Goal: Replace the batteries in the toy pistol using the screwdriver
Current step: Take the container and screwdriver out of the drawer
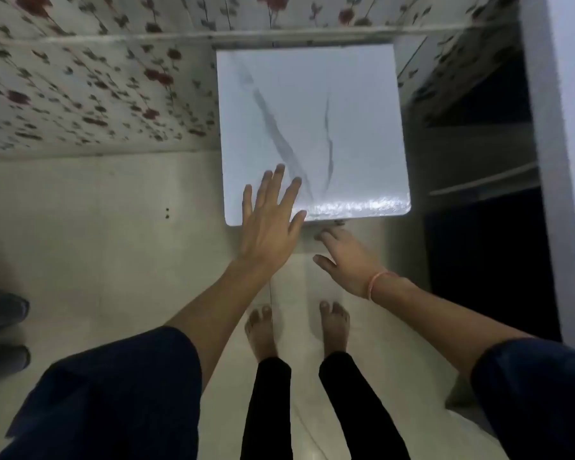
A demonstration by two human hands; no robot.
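While the person stands barefoot on the pale tiled floor [97, 244], the head camera looks straight down past both arms at a small white table [312, 94] with grey marble veining, which sits against a wall [80, 78] patterned with red flowers and dark leaves. The left hand [266, 224] lies wide over the table's near left corner, fingers straight and spread, holding nothing; whether the palm actually touches the top cannot be told. The right hand [349, 260], with a thin pink band [377, 282] at its wrist, reaches toward the near edge of the table from below its level, fingers loosely extended and apart, also holding nothing. Its fingertips are close to a small dark fitting [339, 222] under that edge. Both forearms come out of dark blue sleeves [113, 393], and black trousers [266, 410] end above the two feet [261, 330]. To the right stands a white upright panel [565, 127] beside a dark recess [488, 260]. Where the toy pistol, the batteries and the screwdriver are cannot be told from this view.
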